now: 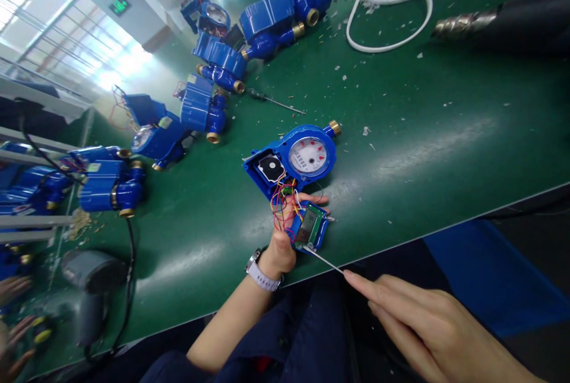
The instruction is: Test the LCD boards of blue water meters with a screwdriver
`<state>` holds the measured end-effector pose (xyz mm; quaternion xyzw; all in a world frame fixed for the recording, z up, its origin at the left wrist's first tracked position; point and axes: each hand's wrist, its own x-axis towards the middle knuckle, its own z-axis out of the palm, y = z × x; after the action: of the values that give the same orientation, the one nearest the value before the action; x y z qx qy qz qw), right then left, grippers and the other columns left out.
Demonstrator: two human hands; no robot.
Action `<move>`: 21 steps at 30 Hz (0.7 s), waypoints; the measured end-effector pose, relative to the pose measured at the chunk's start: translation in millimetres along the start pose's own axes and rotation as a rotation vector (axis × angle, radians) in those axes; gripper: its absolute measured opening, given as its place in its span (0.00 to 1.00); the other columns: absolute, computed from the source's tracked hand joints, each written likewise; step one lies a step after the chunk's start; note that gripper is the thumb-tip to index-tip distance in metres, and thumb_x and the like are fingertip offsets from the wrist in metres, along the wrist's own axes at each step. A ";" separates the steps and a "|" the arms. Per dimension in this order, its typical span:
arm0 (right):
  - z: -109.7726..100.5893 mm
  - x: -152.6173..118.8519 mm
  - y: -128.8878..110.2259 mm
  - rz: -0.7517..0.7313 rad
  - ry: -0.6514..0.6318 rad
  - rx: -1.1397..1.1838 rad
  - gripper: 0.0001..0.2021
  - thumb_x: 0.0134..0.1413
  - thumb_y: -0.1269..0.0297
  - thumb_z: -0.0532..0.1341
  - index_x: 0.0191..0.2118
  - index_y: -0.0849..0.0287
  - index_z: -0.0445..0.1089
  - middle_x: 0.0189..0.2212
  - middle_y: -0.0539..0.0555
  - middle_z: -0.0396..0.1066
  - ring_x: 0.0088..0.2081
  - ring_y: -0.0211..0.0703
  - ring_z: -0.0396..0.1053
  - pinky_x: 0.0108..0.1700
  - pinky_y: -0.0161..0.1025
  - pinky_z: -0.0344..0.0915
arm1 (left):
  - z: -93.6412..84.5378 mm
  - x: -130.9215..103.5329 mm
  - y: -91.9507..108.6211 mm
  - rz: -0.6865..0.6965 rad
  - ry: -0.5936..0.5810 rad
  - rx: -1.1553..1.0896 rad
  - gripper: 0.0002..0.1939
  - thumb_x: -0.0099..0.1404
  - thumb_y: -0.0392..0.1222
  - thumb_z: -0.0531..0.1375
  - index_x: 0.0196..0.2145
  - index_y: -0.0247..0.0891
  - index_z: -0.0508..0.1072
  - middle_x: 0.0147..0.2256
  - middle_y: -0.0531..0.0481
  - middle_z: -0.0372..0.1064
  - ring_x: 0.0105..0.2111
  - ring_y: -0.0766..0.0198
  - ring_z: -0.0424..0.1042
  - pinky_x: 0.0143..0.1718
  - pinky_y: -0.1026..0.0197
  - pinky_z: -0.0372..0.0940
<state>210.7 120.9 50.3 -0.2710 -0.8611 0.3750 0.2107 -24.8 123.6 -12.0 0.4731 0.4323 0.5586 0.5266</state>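
The left hand [282, 243] holds a small blue cover [319, 240], in which a green circuit board with a grey screen [307, 225] sits. Its fingers grip this cover from the side and from behind; they are partly hidden by it, and some fingertips show beyond its upper edge. On the wrist there is a watch [263, 274] with a pale strap.

The right hand [414, 317] has its fingers closed on a thin metal rod [328, 262], with the index finger stretched along it. The tip of the rod is at the lower edge of the board; whether it touches, I cannot tell.

Just above the left hand, an opened blue meter [278, 154] lies on the green worktop [401, 151], with its round dial facing up. Thin coloured wires [279, 202] run between the meter and the board.

Farther on, a screwdriver [280, 103] lies near a row of other blue meters [196, 104]. At the upper right are a white cable [392, 47] and a black tool with a metal nozzle [503, 24]. At the left stands a grey scanner [91, 273], and near it another person's hands [15, 341] are visible.
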 end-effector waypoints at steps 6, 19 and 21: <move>2.2 -1.7 0.8 -0.010 -0.016 -0.041 0.21 0.69 0.75 0.45 0.61 0.61 0.63 0.33 0.52 0.71 0.27 0.37 0.72 0.29 0.29 0.70 | -4.7 1.2 -0.8 -0.012 -0.042 -0.037 0.45 0.56 0.79 0.50 0.57 0.40 0.63 0.48 0.40 0.71 0.46 0.49 0.74 0.51 0.45 0.69; 6.1 6.8 0.7 -0.079 0.042 -0.118 0.22 0.64 0.79 0.45 0.58 0.65 0.66 0.30 0.53 0.71 0.25 0.38 0.72 0.26 0.31 0.69 | 10.8 5.8 1.8 0.026 0.125 -0.063 0.44 0.56 0.80 0.49 0.51 0.38 0.69 0.38 0.43 0.74 0.36 0.55 0.76 0.38 0.55 0.73; 6.5 7.3 0.4 0.016 0.030 0.085 0.19 0.67 0.77 0.46 0.56 0.65 0.69 0.30 0.52 0.71 0.28 0.35 0.72 0.30 0.27 0.70 | 12.3 7.0 2.8 0.021 0.136 -0.077 0.43 0.56 0.80 0.50 0.49 0.38 0.69 0.37 0.43 0.74 0.35 0.55 0.76 0.37 0.55 0.73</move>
<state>201.5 122.2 47.1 -0.2744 -0.8388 0.4091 0.2319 -13.2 130.2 -6.6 0.4179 0.4404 0.6111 0.5078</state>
